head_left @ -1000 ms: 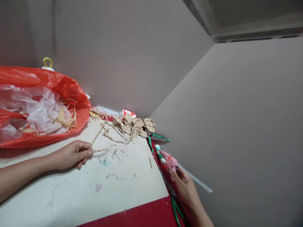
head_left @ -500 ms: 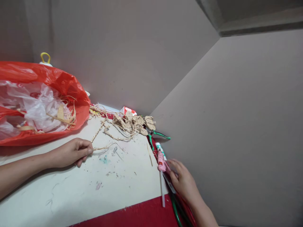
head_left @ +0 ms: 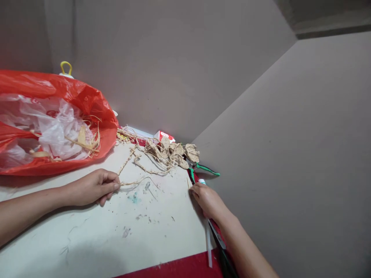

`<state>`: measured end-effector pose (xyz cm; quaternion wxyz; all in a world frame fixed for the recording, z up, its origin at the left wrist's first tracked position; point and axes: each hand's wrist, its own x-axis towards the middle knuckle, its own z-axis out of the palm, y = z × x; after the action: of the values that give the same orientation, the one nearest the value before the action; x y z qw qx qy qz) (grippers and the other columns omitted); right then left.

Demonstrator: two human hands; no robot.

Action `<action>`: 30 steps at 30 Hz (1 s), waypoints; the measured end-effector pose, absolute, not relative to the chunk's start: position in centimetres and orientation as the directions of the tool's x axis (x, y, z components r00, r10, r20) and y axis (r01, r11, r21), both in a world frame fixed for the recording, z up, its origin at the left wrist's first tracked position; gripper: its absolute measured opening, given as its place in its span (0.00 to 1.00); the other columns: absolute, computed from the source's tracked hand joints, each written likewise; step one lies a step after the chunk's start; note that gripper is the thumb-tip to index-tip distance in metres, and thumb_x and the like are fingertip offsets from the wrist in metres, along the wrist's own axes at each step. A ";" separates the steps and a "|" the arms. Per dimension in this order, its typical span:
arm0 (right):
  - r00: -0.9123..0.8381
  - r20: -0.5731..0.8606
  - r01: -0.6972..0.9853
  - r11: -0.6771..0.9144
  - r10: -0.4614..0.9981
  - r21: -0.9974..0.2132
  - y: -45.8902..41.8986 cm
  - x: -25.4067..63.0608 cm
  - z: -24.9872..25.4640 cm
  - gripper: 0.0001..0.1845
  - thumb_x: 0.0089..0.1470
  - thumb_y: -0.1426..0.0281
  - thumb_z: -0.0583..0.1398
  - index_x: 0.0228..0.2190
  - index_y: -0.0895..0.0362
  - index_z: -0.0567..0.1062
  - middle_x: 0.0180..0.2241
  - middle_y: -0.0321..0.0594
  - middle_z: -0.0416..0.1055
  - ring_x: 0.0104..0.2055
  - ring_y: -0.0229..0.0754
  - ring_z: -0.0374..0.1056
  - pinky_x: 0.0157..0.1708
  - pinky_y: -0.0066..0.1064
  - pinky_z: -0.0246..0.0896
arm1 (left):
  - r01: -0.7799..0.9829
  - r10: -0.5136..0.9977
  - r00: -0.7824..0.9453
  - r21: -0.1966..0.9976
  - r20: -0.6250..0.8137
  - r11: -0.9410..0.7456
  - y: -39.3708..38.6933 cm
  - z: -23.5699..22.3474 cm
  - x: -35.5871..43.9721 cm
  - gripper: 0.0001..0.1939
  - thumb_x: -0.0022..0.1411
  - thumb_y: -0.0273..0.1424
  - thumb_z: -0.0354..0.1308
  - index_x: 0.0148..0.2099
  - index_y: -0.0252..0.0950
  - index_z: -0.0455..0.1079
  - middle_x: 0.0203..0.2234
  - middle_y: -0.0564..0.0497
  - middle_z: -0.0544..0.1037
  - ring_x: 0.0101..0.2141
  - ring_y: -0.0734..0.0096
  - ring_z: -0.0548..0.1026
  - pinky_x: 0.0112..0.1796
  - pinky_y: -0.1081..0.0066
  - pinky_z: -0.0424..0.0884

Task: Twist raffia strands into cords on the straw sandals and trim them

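Note:
My left hand (head_left: 100, 187) is closed around a braided straw cord (head_left: 124, 164), which runs up from the fingers toward the back of the board. Loose strands (head_left: 135, 182) of it stick out to the right of the fingertips. At the board's right edge, my right hand (head_left: 208, 199) has its fingers curled down and pinched at a thin straw strip (head_left: 188, 181); only the strip's upper end shows. Beneath this hand lies a pink glue gun, mostly hidden, with its white glue stick (head_left: 208, 243) showing below. Dark-bladed scissors (head_left: 216, 233) lie beside the stick.
Woven straw pieces (head_left: 166, 150) and tangled cord lie at the back. Nearby are green-handled pliers (head_left: 203, 168) and a red-and-white box (head_left: 164, 136). A red plastic bag (head_left: 108, 127) fills the left. Grey walls bound the white board (head_left: 101, 239) behind and right.
My right hand has moved from beside the glue gun, up and left over it, to the straw strip. My left hand keeps its hold on the cord. The view has shifted slightly.

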<state>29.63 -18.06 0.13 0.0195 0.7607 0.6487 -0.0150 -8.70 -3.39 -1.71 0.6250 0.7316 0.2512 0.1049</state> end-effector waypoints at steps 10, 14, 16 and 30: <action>0.361 0.046 0.717 -0.246 0.931 -0.652 -17.5 32.0 1.4 0.12 0.58 0.59 0.49 0.31 0.54 0.62 0.25 0.35 0.67 0.22 0.36 0.61 0.22 0.27 0.57 | 0.264 0.500 0.843 0.962 -0.196 -0.068 -3.5 -1.1 -8.5 0.17 0.62 0.41 0.50 0.27 0.35 0.62 0.19 0.57 0.67 0.18 0.80 0.65 0.24 0.74 0.62; 0.441 0.123 0.591 -0.184 0.889 -0.785 -17.6 33.0 3.4 0.14 0.51 0.56 0.58 0.28 0.54 0.66 0.16 0.28 0.57 0.18 0.34 0.55 0.20 0.26 0.52 | 0.264 0.507 0.842 0.960 -0.185 -0.088 -3.3 -1.4 -8.5 0.17 0.62 0.42 0.50 0.27 0.35 0.63 0.19 0.56 0.68 0.18 0.79 0.65 0.24 0.74 0.62; 0.411 0.135 0.723 -0.232 0.902 -0.650 -17.3 33.4 3.3 0.13 0.50 0.58 0.58 0.28 0.56 0.70 0.18 0.32 0.64 0.20 0.35 0.59 0.22 0.27 0.54 | 0.269 0.518 0.835 0.959 -0.184 -0.092 -3.3 -1.6 -8.4 0.17 0.61 0.42 0.51 0.27 0.35 0.64 0.18 0.55 0.68 0.18 0.78 0.66 0.24 0.74 0.62; 0.580 0.193 0.814 -0.551 0.792 -0.186 -26.7 33.5 1.0 0.20 0.52 0.61 0.51 0.33 0.58 0.78 0.33 0.47 0.78 0.34 0.46 0.73 0.33 0.32 0.62 | 0.277 0.521 0.831 0.957 -0.194 -0.086 -3.0 -1.7 -8.3 0.17 0.58 0.45 0.54 0.28 0.35 0.65 0.18 0.56 0.68 0.17 0.79 0.66 0.21 0.76 0.60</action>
<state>33.49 -26.74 1.05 -0.1280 0.8795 0.4563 0.0433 -8.29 -2.97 -1.66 0.6183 0.7303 0.2733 0.0985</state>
